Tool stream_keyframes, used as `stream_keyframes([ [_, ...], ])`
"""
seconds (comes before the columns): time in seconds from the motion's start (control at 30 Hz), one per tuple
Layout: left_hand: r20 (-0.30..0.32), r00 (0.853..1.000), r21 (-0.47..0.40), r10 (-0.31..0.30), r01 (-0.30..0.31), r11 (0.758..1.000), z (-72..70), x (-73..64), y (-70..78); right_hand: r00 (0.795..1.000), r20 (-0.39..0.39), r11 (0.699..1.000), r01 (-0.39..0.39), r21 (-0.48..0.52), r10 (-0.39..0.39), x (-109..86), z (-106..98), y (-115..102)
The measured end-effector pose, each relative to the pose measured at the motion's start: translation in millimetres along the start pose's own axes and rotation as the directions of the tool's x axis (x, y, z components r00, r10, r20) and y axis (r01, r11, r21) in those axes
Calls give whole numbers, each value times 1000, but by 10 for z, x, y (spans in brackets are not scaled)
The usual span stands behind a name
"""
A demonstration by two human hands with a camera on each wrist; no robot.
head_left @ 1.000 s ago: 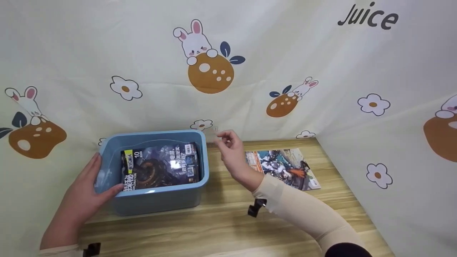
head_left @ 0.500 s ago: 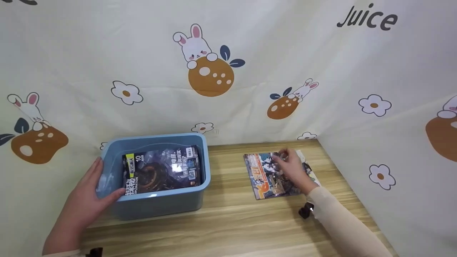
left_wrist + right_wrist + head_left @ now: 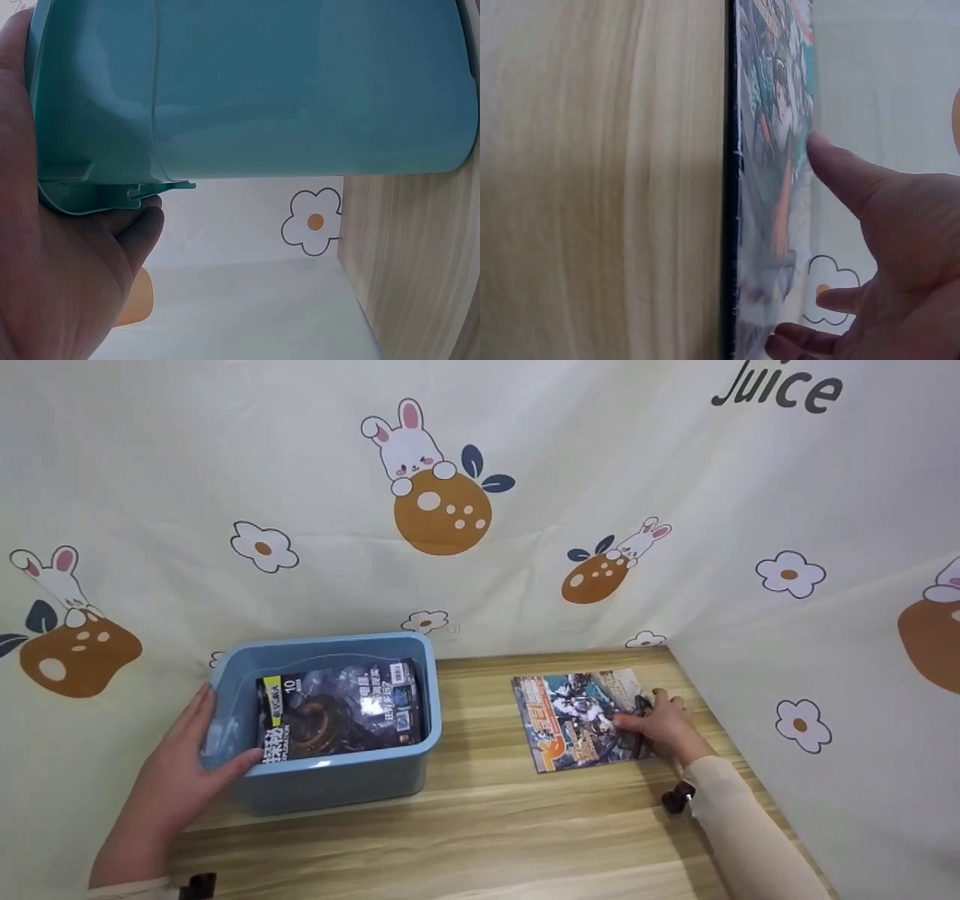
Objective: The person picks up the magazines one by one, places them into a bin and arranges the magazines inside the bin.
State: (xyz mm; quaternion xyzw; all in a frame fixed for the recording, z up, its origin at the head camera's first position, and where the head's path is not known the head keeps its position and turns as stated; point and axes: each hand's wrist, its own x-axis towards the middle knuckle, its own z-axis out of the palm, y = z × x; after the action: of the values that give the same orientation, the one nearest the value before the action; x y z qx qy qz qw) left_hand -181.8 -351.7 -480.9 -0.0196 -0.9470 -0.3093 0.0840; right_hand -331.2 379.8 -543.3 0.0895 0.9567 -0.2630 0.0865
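A blue plastic bin [image 3: 337, 784] stands on the left of the table, with a dark-covered magazine [image 3: 341, 712] lying face up inside. My left hand [image 3: 169, 780] grips its left front corner, thumb over the rim; the left wrist view has the fingers [image 3: 142, 232] curled under the bin's rim [image 3: 67, 199]. To the right, a magazine with a colourful illustrated cover [image 3: 574, 712] lies flat on the table. My right hand [image 3: 667, 727] is at its right edge, thumb over the cover. In the right wrist view, thumb and fingers are spread apart beside the magazine [image 3: 772, 165].
The wood-grain table [image 3: 450, 840] meets a pale cloth wall [image 3: 322, 510] printed with rabbits and flowers behind it. Another cloth wall [image 3: 847, 645] runs along the right side. Bare tabletop lies between the bin and the magazine.
My right hand has moved from beside the bin rightward, across the colourful magazine, to its right edge. The left hand has kept its grip on the bin, which stays in place.
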Motion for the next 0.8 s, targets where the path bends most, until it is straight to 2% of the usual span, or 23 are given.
stream_keyframes([
  [0.23, 3, 1000, -13, 3, -3, 1000, 21, -5, 12, 992, 121, 1000, -31, -8, 31, 31, -61, -13],
  [0.37, -4, 1000, -12, 10, -10, 1000, 24, -25, -4, 986, 168, 1000, -13, 9, 12, 94, -76, 11],
  [0.5, -27, 999, -11, 32, -33, 999, 19, -4, -14, 982, 185, 998, 27, 58, -37, 161, -92, 72],
  [0.6, -30, 999, -9, 32, -32, 999, 14, 20, -13, 976, 205, 988, 41, 146, -71, 177, -103, 112],
  [0.67, -26, 999, -9, 29, -30, 1000, 9, 24, -14, 970, 217, 974, 65, 216, -112, 168, -110, 129],
  [0.8, -16, 1000, -2, 18, -18, 1000, -8, 22, -14, 949, 203, 932, 167, 321, -240, 198, -112, 166],
])
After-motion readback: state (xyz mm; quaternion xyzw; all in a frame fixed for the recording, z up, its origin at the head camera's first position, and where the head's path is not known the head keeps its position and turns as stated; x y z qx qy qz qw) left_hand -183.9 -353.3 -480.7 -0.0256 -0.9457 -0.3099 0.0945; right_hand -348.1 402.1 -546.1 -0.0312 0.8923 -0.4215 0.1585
